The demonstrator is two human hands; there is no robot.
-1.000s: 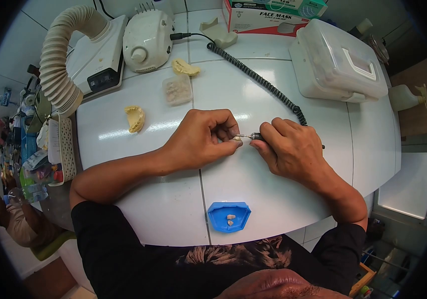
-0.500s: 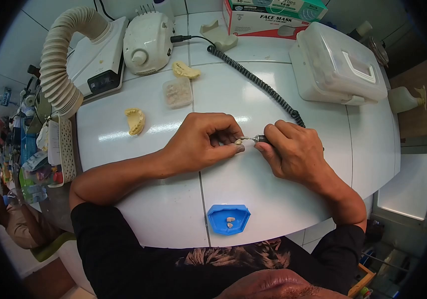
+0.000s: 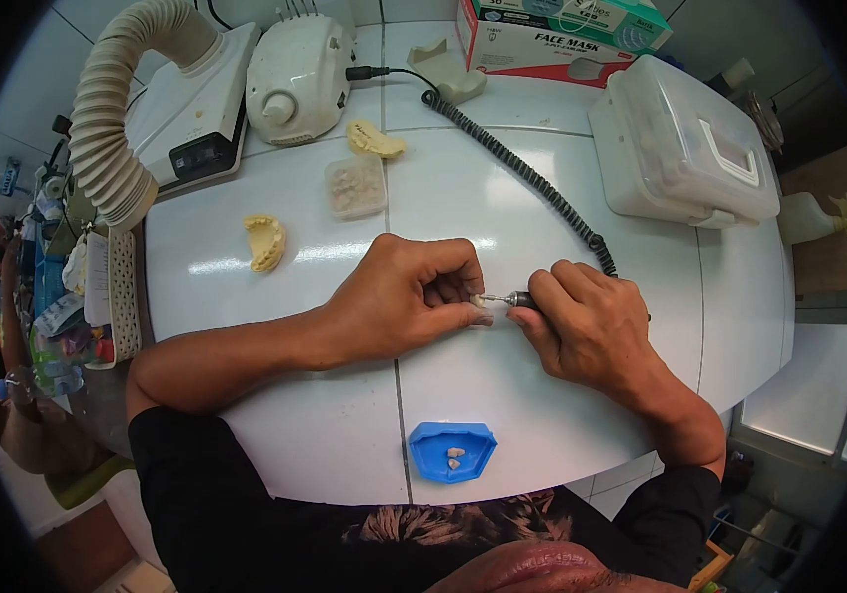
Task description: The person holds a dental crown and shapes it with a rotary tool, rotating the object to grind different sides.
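My left hand (image 3: 399, 296) pinches a small tooth-coloured dental piece (image 3: 479, 300) between thumb and fingers; most of it is hidden. My right hand (image 3: 592, 321) is wrapped round a dark rotary handpiece (image 3: 520, 299), its thin metal bur pointing left and meeting the piece, or very close to it. From the handpiece side a black coiled cord (image 3: 532, 178) runs up to the white control unit (image 3: 297, 79). Nearer to me on the table, a blue tray (image 3: 425, 465) holds two small tooth-like pieces (image 3: 455, 453).
Yellowish dental casts (image 3: 265, 243) lie beyond my left hand, beside a clear small box (image 3: 355, 188). A ribbed hose (image 3: 102, 128) arches at the left. A white case (image 3: 685, 143) and a mask box (image 3: 542, 49) stand at the back. Another person sits at far left.
The dental piece has turned or shifted in my left fingers. The view has tilted slightly, so both hands appear a little lower. The right hand keeps its hold on the handpiece.
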